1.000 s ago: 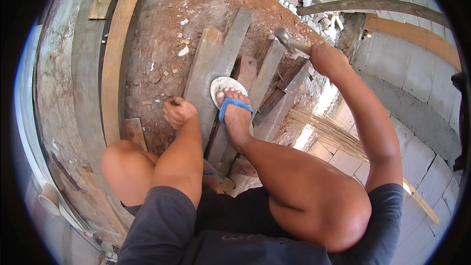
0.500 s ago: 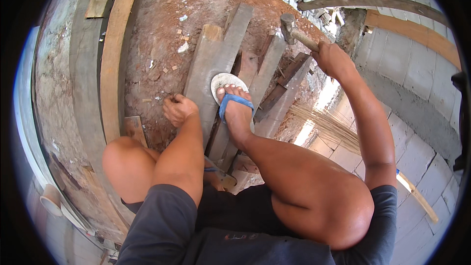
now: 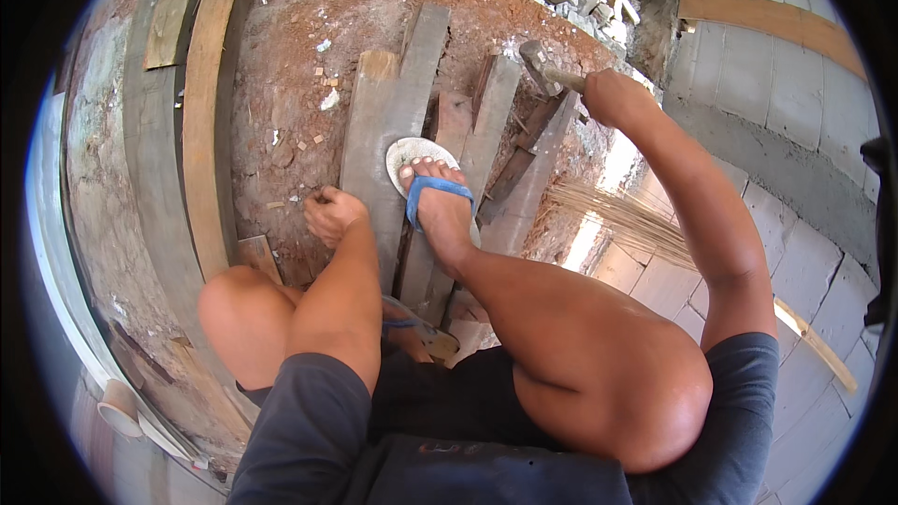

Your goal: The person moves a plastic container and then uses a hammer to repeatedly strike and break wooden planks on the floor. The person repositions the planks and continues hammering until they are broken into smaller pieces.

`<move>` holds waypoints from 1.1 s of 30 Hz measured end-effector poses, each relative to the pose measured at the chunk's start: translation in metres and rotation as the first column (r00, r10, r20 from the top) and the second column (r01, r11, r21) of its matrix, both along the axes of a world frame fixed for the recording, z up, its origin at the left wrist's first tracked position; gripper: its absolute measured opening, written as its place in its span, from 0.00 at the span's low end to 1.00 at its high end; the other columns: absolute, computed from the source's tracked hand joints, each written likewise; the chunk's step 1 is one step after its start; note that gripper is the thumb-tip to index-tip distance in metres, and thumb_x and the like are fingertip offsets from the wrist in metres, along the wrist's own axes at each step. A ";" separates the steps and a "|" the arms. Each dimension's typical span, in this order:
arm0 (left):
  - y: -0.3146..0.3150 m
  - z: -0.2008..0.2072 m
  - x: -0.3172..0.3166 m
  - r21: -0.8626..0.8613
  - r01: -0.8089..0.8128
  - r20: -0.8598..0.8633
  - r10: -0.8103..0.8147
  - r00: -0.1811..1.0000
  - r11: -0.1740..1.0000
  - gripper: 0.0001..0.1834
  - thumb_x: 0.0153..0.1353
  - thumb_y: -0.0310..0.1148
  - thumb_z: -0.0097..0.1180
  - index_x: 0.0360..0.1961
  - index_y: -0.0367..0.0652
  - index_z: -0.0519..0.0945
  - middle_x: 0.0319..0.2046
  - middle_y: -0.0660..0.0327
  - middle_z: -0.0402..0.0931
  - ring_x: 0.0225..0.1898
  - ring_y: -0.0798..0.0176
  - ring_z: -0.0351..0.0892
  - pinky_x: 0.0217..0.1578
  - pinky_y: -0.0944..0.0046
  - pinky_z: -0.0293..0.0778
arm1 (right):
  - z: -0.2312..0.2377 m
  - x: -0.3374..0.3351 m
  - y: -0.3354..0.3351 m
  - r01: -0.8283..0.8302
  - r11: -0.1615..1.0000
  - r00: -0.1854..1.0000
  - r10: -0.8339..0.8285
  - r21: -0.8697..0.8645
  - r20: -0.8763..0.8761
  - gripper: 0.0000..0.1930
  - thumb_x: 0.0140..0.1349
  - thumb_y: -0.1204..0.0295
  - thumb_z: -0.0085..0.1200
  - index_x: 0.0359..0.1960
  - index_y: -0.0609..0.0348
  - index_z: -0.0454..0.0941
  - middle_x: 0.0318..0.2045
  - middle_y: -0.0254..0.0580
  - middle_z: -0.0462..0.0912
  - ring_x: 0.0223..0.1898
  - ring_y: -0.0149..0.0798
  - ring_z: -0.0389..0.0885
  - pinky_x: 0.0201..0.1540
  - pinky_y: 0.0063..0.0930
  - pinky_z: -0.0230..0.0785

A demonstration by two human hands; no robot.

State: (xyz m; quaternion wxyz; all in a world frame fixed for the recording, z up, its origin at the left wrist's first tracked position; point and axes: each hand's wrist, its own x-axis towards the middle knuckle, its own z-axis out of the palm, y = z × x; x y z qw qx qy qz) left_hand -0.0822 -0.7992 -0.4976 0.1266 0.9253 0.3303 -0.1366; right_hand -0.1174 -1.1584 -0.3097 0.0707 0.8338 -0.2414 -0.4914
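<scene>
My right hand (image 3: 617, 99) is wrapped round the handle of a hammer (image 3: 565, 79), raised at the upper right. Its metal head points left, above the ends of some boards. Lower and to the left, my left hand (image 3: 333, 216) is closed with curled fingers, close to the left edge of a grey wooden plank (image 3: 372, 122). Whatever those fingers hold, if anything, is hidden. On the plank rests my foot in a white sandal (image 3: 398, 161) with a blue strap.
More old boards (image 3: 493, 108) lie right of the foot. Long beams (image 3: 210, 112) run along the left side. Small wood chips (image 3: 318, 139) dot the reddish dirt. Thin sticks (image 3: 622, 215) lie in a bundle at the right, near a grey block wall (image 3: 748, 84). Rubble (image 3: 599, 14) sits at the top.
The hammer head has tilted and dropped slightly, with my right hand still round the handle. My left hand stays closed beside the plank. The whole view has shifted a little.
</scene>
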 end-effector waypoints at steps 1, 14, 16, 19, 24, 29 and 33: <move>0.000 0.000 0.000 -0.006 0.016 0.007 -0.016 1.000 1.000 0.17 0.58 0.43 0.47 0.43 0.47 0.78 0.46 0.58 0.76 0.52 0.52 0.72 0.49 0.48 0.69 | -0.001 0.003 -0.004 -0.028 1.000 1.000 0.028 0.002 -0.010 0.16 0.65 0.72 0.41 0.44 0.66 0.81 0.42 0.57 0.83 0.44 0.53 0.84 0.46 0.45 0.77; 0.002 -0.007 -0.002 0.020 0.017 0.030 -0.018 0.999 1.000 0.16 0.58 0.43 0.47 0.42 0.47 0.78 0.44 0.57 0.76 0.50 0.50 0.73 0.48 0.48 0.69 | 0.003 -0.003 -0.006 -0.040 0.996 0.999 0.042 -0.075 0.024 0.16 0.66 0.71 0.38 0.44 0.67 0.78 0.41 0.59 0.83 0.42 0.56 0.84 0.46 0.46 0.77; 0.002 -0.008 -0.003 0.028 0.019 0.047 -0.020 0.999 0.999 0.16 0.58 0.43 0.47 0.42 0.46 0.78 0.44 0.57 0.76 0.49 0.50 0.73 0.48 0.48 0.69 | 0.006 -0.001 -0.013 0.001 0.998 0.999 0.002 -0.065 0.041 0.16 0.66 0.71 0.39 0.45 0.67 0.78 0.41 0.59 0.83 0.42 0.56 0.84 0.46 0.46 0.77; 0.003 -0.009 -0.004 0.047 0.033 0.045 -0.035 0.998 0.998 0.17 0.57 0.43 0.48 0.41 0.46 0.79 0.43 0.57 0.77 0.49 0.49 0.73 0.48 0.48 0.69 | 0.011 -0.008 -0.010 0.064 0.996 0.985 -0.052 -0.068 0.166 0.16 0.67 0.67 0.43 0.44 0.68 0.76 0.36 0.62 0.83 0.40 0.59 0.83 0.43 0.49 0.76; 0.003 -0.010 -0.004 0.044 0.031 0.035 -0.033 0.999 0.999 0.17 0.58 0.43 0.47 0.42 0.45 0.79 0.44 0.56 0.76 0.50 0.49 0.73 0.49 0.47 0.69 | 0.016 -0.031 0.009 0.089 0.996 0.943 -0.079 -0.015 0.324 0.17 0.67 0.60 0.48 0.42 0.65 0.74 0.30 0.64 0.82 0.35 0.62 0.83 0.39 0.52 0.75; 0.000 -0.008 -0.003 0.057 0.042 0.025 -0.044 0.999 0.998 0.18 0.59 0.43 0.46 0.44 0.45 0.79 0.45 0.56 0.76 0.51 0.50 0.72 0.49 0.46 0.68 | 0.018 -0.041 0.000 0.022 0.998 0.953 -0.002 -0.063 0.303 0.18 0.66 0.56 0.50 0.41 0.60 0.74 0.27 0.59 0.82 0.33 0.60 0.83 0.37 0.52 0.75; -0.001 -0.004 -0.002 0.059 0.042 -0.008 -0.042 0.999 0.997 0.19 0.59 0.43 0.45 0.45 0.46 0.79 0.45 0.56 0.76 0.52 0.50 0.72 0.50 0.47 0.68 | 0.022 -0.040 -0.025 -0.125 0.991 0.963 0.131 -0.042 0.235 0.20 0.67 0.51 0.47 0.38 0.57 0.75 0.24 0.52 0.82 0.30 0.54 0.83 0.35 0.48 0.76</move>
